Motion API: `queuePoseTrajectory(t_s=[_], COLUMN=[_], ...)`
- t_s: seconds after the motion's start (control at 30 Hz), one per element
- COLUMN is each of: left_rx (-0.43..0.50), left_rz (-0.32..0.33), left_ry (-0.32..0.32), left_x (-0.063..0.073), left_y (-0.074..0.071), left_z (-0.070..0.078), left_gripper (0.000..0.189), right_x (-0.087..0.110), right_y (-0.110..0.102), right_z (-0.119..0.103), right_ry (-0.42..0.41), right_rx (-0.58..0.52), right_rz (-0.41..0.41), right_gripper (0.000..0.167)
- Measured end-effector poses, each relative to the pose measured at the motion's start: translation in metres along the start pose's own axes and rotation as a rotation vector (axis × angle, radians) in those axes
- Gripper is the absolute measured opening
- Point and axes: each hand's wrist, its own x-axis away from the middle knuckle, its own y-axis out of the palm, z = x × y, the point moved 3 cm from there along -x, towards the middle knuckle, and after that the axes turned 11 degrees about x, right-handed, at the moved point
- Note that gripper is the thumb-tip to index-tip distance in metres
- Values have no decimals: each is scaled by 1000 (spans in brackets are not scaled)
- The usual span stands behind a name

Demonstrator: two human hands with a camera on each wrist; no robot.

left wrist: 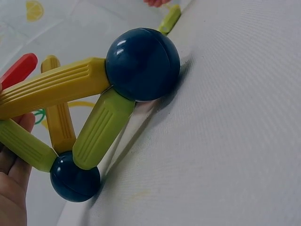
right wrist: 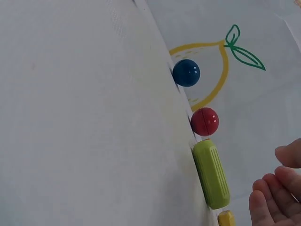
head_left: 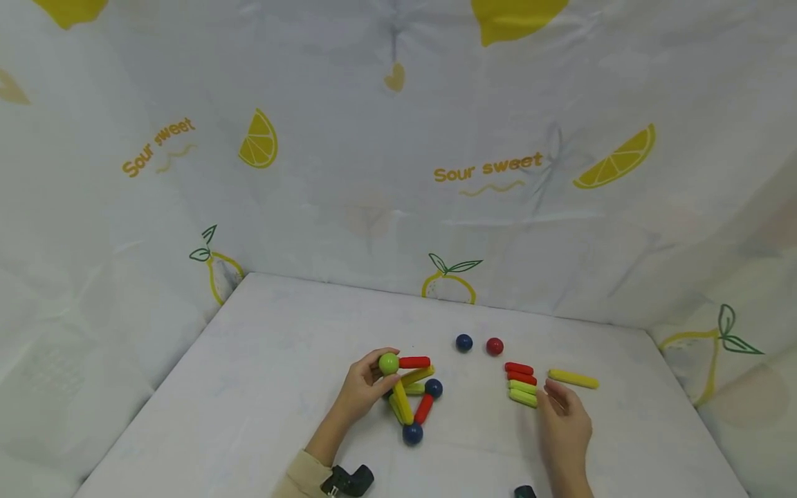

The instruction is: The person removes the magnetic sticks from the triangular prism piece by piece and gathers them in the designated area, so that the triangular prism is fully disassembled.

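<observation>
My left hand (head_left: 360, 389) grips the green ball (head_left: 389, 363) at the top of a frame built from rods and balls. A red rod (head_left: 414, 362) sticks out from that ball to the right. Yellow rods (head_left: 403, 403) slope down from the top to blue balls (head_left: 413, 434) on the table, linked by green rods (left wrist: 104, 128) and a red rod (head_left: 423, 409). My right hand (head_left: 565, 422) is held with loosely bent fingers and nothing between them, beside loose green rods (head_left: 523, 398) and red rods (head_left: 520, 378). Whether it touches them I cannot tell.
A loose blue ball (head_left: 463, 343) and a red ball (head_left: 495, 346) lie toward the back of the white table (head_left: 280, 332). Beyond my right hand lies a yellow rod (head_left: 574, 379). A lemon-printed sheet (head_left: 349, 152) hangs behind the table.
</observation>
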Motion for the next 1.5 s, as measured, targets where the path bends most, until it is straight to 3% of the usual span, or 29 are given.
queuePoseTrajectory(t_s=[0.23,0.5,0.73,0.9,1.13,1.5], left_rx=[31,11,12,32,49,44], left_rz=[-32,-19,-10,-19,-19,-16], left_ry=[5,11,22,27,42,24], left_x=[-1,0,0,0,0,0], left_y=[0,0,0,0,-1,0], left_z=[0,0,-2,-2,-2,-4], left_gripper=[39,40,39,39,38,39], right_x=[15,26,34,37,39,43], right_y=[5,34,55,65,78,77], right_z=[-34,-69,-108,-124,-130,-131], right_ry=[-77,-181,-383,-485,-564,-480], right_rx=[-154,-248,-289,-301,-272,-313], right_rz=[-220,-464,-610,-698,-747,-686], right_gripper=[42,38,40,37,31,25])
